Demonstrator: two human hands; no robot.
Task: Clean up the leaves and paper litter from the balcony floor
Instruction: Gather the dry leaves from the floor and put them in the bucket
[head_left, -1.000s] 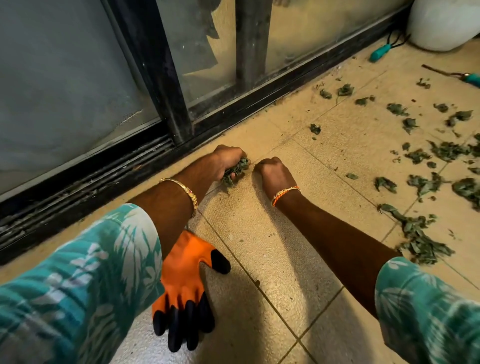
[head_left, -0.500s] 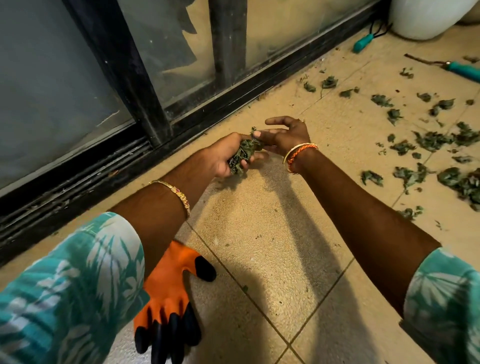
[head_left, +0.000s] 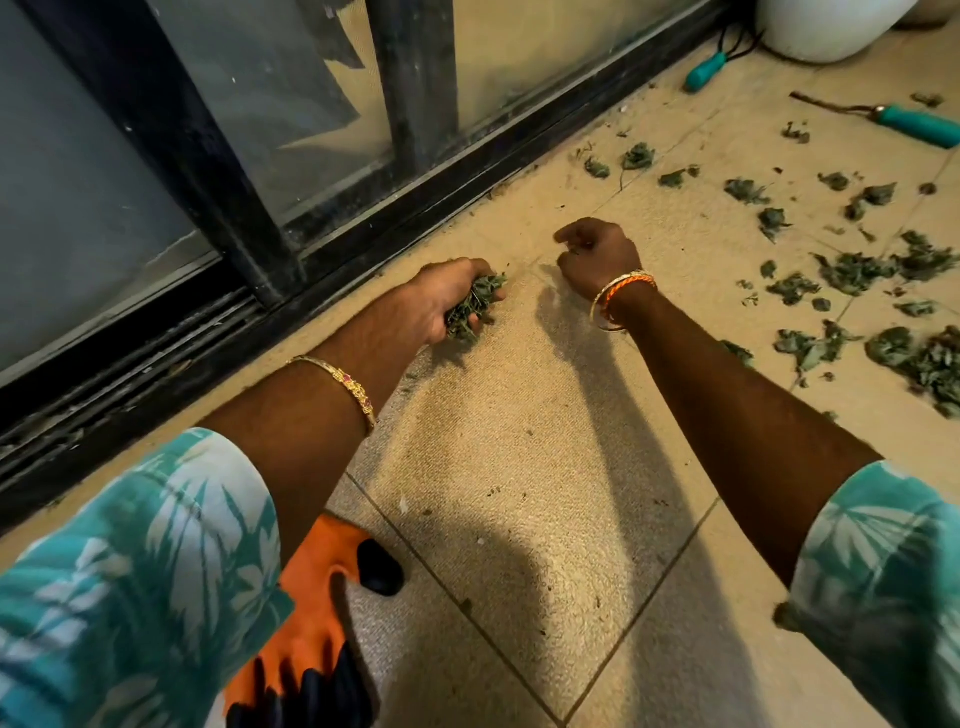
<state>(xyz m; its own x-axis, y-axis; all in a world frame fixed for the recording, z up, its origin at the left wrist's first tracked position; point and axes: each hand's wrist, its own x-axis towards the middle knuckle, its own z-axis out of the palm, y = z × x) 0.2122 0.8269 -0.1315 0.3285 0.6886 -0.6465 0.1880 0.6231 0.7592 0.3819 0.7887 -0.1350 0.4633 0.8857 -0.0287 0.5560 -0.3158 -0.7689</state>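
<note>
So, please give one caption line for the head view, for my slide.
Left hand grips a bunch of leaves; right hand hovers curled above the tiled floor.

Open floor: the bare tiles (head_left: 519, 441) between the two arms, from the middle down to 6 o'clock, give room to reach.
Blocked side: the dark door track (head_left: 395, 228) and the glass door (head_left: 156, 156) wall off 9 to 12 o'clock.
Litter: loose leaves (head_left: 852, 270) cover the floor at 2 to 3 o'clock.
Tools: two teal-handled tools (head_left: 919, 124) and a white pot (head_left: 831, 26) crowd 1 o'clock.
Glove: an orange glove (head_left: 317, 597) lies at 7 o'clock, partly under the left arm.
</note>
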